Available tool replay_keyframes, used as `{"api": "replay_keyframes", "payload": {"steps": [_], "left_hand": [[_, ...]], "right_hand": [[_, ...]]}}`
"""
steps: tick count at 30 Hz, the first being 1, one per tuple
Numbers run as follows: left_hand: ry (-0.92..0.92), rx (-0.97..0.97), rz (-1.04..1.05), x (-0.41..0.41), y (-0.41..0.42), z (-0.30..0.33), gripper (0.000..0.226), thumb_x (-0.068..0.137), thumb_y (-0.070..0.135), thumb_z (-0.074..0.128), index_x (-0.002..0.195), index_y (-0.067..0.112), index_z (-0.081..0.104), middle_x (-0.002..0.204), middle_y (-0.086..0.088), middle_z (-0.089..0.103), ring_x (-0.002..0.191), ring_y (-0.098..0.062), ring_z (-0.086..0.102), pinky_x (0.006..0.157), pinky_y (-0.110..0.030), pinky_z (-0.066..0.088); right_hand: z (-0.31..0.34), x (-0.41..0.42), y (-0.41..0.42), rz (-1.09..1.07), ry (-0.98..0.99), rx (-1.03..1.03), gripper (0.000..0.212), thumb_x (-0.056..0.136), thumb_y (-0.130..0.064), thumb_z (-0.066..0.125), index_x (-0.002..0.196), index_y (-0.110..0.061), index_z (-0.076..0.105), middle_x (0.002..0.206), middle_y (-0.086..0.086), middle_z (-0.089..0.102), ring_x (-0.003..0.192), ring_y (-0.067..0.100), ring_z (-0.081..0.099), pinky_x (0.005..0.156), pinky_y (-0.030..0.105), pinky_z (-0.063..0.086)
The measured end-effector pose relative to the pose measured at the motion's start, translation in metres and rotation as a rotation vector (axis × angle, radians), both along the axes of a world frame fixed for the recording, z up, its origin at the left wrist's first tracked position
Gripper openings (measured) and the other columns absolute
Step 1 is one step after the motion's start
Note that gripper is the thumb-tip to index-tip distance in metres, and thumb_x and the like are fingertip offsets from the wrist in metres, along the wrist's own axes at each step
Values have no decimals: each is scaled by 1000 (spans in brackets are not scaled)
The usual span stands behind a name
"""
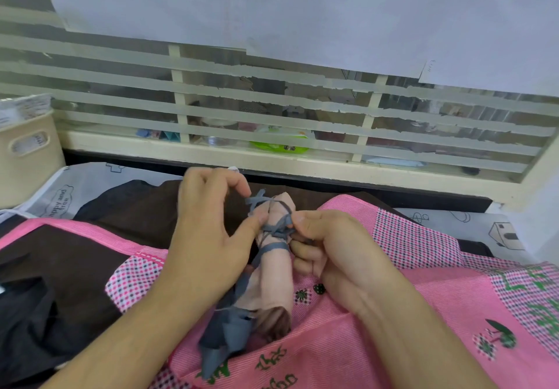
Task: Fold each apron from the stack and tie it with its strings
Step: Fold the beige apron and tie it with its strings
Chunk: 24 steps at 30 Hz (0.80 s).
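Note:
A pale pink apron rolled into a narrow bundle (273,282) lies lengthwise in the middle, on top of the stack. Grey strings (273,248) are wound and crossed around its far half, and a grey fabric end (223,340) hangs out at the near end. My left hand (205,225) pinches a grey string end near the bundle's far tip, thumb pressed to the bundle. My right hand (326,243) pinches the strings at the crossing on the bundle's right side.
A pink apron with checked panels and green embroidery (423,313) spreads under the bundle, with dark brown and black aprons (60,282) to the left. A cream basket (27,149) stands at far left. A striped glass partition (272,110) runs behind the table.

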<state>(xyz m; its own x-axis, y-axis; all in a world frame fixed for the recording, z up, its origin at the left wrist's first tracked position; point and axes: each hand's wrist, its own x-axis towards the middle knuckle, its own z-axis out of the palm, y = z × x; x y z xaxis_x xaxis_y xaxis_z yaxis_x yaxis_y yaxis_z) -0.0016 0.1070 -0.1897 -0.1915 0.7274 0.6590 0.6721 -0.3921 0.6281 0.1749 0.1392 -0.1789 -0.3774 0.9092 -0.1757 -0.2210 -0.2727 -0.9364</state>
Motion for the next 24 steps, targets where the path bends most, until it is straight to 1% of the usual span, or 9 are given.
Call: {"api": "replay_keyframes", "payload": {"steps": [2, 3, 8, 11, 13, 16, 19, 22, 24], "left_hand": [[30, 58, 25, 0, -7, 4, 38, 81, 20, 88, 101, 31, 58, 111, 9, 40, 110, -17, 49, 102, -42, 45], [54, 82, 8, 0, -10, 6, 33, 80, 23, 88, 99, 31, 62, 109, 9, 42, 109, -18, 49, 100, -42, 43], [232, 62, -154, 6, -4, -2, 20, 78, 48, 84, 81, 32, 72, 80, 16, 54, 84, -5, 54, 82, -35, 45], [131, -29, -130, 6, -2, -4, 26, 75, 47, 89, 79, 32, 68, 76, 16, 58, 80, -6, 58, 73, -18, 45], [88, -88, -120, 4, 0, -5, 25, 72, 41, 90, 82, 33, 69, 79, 16, 61, 83, -8, 61, 71, -14, 46], [121, -106, -119, 3, 2, -7, 18, 77, 39, 89, 86, 34, 74, 80, 16, 64, 78, -10, 63, 70, -25, 52], [142, -93, -67, 3, 2, -7, 16, 78, 48, 77, 81, 32, 77, 77, 15, 66, 73, -8, 64, 67, -40, 55], [161, -77, -30, 4, 0, -7, 18, 81, 48, 71, 78, 30, 75, 78, 14, 66, 75, -9, 65, 66, -41, 55], [202, -69, -19, 5, -2, -6, 18, 83, 44, 71, 74, 29, 70, 77, 13, 62, 73, -9, 61, 62, -41, 53]], "right_hand": [[0, 0, 0, -31, 51, -21, 26, 105, -4, 48, 117, 12, 65, 57, -3, 41, 44, 7, 27, 46, 22, 30], [-1, 0, 0, -41, 59, -16, 23, 105, -4, 48, 113, 8, 66, 57, -3, 45, 44, 6, 28, 45, 22, 30], [-1, -4, -4, -6, 15, 31, 18, 103, -4, 54, 99, 6, 68, 71, 16, 54, 44, 7, 29, 42, 22, 35], [-2, -5, -4, -16, -19, 63, 19, 103, -4, 54, 103, 7, 69, 70, 12, 43, 45, 9, 28, 42, 23, 33], [-3, -5, -3, -30, -46, 77, 18, 103, -3, 54, 99, 5, 69, 68, 8, 37, 45, 10, 28, 42, 24, 33], [-4, -6, -5, -20, -67, 83, 22, 103, -3, 54, 89, 2, 70, 65, 6, 36, 47, 11, 28, 43, 24, 34], [-4, -7, -6, -35, -66, 82, 26, 103, -3, 55, 84, -1, 73, 63, 5, 36, 47, 11, 28, 43, 24, 33], [-3, -7, -6, -47, -59, 85, 22, 101, -2, 57, 92, 4, 76, 64, 6, 40, 48, 11, 31, 44, 25, 35], [-3, -8, -6, -52, -48, 89, 22, 100, 0, 58, 89, 2, 78, 68, 9, 41, 49, 12, 31, 44, 26, 35]]}}
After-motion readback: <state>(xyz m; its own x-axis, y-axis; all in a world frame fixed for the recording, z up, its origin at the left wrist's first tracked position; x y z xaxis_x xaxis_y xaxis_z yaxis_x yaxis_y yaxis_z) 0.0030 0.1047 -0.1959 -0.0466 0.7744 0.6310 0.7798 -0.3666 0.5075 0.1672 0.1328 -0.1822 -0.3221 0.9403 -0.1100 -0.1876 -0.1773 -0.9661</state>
